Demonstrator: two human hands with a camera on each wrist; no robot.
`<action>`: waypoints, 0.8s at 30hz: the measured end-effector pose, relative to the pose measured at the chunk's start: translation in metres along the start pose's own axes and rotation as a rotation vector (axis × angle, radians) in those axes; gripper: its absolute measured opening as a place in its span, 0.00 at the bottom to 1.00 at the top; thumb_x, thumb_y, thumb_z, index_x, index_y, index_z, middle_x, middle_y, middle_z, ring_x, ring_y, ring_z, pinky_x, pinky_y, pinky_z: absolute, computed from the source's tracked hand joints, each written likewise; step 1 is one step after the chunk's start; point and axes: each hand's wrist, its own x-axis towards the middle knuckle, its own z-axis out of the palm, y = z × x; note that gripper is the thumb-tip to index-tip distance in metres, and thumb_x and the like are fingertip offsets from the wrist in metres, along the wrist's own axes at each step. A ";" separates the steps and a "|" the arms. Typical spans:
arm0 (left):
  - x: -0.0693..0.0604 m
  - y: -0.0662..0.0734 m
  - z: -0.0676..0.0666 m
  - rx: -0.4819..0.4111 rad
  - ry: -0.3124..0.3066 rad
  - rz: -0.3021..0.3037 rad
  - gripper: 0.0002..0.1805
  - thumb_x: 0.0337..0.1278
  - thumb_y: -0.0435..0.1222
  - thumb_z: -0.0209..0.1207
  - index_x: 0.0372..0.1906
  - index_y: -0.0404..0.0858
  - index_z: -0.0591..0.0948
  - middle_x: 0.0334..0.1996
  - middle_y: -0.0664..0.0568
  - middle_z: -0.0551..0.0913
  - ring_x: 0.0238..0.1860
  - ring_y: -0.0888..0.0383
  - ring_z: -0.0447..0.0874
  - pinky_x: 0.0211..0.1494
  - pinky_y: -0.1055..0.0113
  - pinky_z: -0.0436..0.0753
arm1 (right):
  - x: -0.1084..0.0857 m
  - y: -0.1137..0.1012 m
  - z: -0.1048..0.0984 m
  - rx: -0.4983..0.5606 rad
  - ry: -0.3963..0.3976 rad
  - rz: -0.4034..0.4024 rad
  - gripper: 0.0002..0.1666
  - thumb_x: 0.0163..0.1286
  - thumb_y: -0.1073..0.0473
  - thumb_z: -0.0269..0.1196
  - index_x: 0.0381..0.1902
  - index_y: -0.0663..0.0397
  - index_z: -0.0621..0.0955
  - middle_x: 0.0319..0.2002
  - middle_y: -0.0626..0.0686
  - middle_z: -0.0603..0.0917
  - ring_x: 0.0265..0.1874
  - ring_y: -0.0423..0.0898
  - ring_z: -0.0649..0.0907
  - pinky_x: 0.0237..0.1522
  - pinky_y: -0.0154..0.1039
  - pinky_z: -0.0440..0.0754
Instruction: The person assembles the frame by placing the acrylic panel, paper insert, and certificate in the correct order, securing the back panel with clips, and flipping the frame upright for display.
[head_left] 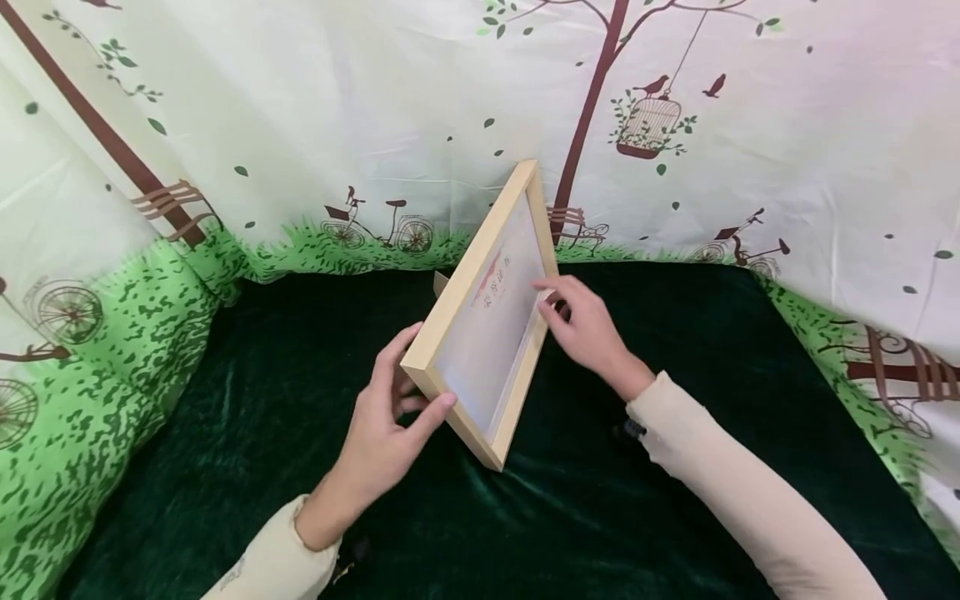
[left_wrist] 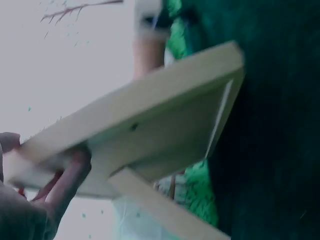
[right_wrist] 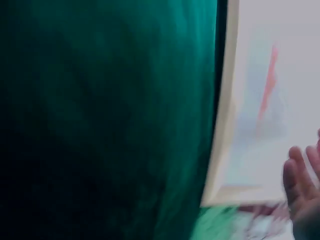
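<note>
A light wooden picture frame (head_left: 468, 267) stands tilted on the dark green cloth, seen at a slant in the head view. Inside it is a pale certificate (head_left: 487, 333) with a red mark and dark characters. My left hand (head_left: 382, 433) grips the frame's near upper corner, thumb on the front and fingers behind. In the left wrist view the frame's back panel (left_wrist: 170, 140) shows, with a wooden support leg (left_wrist: 160, 205) sticking out. My right hand (head_left: 588, 325) is at the frame's front by the lower edge, fingers loosely bent; whether they touch it is unclear.
Dark green velvet cloth (head_left: 247, 417) covers the table. Behind and beside it hangs a pale curtain (head_left: 375, 100) printed with trees, bicycles, benches and grass.
</note>
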 end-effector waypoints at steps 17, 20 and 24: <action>-0.025 -0.017 0.033 0.117 0.122 0.183 0.58 0.53 0.22 0.67 0.75 0.35 0.35 0.60 0.29 0.73 0.46 0.42 0.88 0.40 0.64 0.88 | 0.061 0.046 -0.016 0.233 -0.197 0.460 0.39 0.78 0.64 0.51 0.80 0.46 0.50 0.79 0.56 0.55 0.76 0.57 0.60 0.71 0.59 0.66; -0.026 -0.018 0.035 0.129 0.106 0.188 0.60 0.53 0.22 0.67 0.76 0.35 0.33 0.62 0.29 0.71 0.46 0.41 0.88 0.40 0.65 0.88 | 0.061 0.046 -0.016 0.233 -0.219 0.477 0.39 0.78 0.63 0.51 0.80 0.43 0.49 0.78 0.57 0.58 0.77 0.55 0.60 0.72 0.58 0.65; -0.025 -0.019 0.036 0.133 0.098 0.187 0.60 0.54 0.23 0.67 0.76 0.36 0.33 0.64 0.28 0.70 0.46 0.40 0.88 0.40 0.64 0.88 | 0.060 0.047 -0.017 0.231 -0.219 0.474 0.39 0.79 0.63 0.51 0.80 0.41 0.50 0.77 0.56 0.60 0.77 0.54 0.60 0.72 0.58 0.65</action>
